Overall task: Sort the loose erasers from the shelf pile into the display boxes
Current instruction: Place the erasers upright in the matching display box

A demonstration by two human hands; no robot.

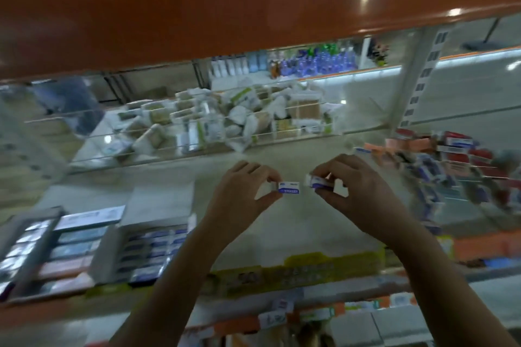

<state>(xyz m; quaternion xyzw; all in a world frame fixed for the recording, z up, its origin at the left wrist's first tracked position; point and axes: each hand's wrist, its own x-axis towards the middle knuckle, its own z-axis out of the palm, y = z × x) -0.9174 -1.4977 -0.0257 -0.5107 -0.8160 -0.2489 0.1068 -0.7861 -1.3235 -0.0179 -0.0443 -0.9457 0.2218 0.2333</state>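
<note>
Apparently blurred pile (439,160) flanks hands (245,191).

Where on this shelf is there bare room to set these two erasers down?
Bare shelf lies beneath both hands, between the display boxes on the left and the loose pile on the right. Both those sides are crowded.

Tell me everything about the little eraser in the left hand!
The eraser is a small white block in a paper-looking sleeve with a blue band and white lettering too blurred to read. The left hand pinches one end between thumb and fingers, holding it level above the pale shelf, its printed face toward the camera. Nothing else touches it.
</note>
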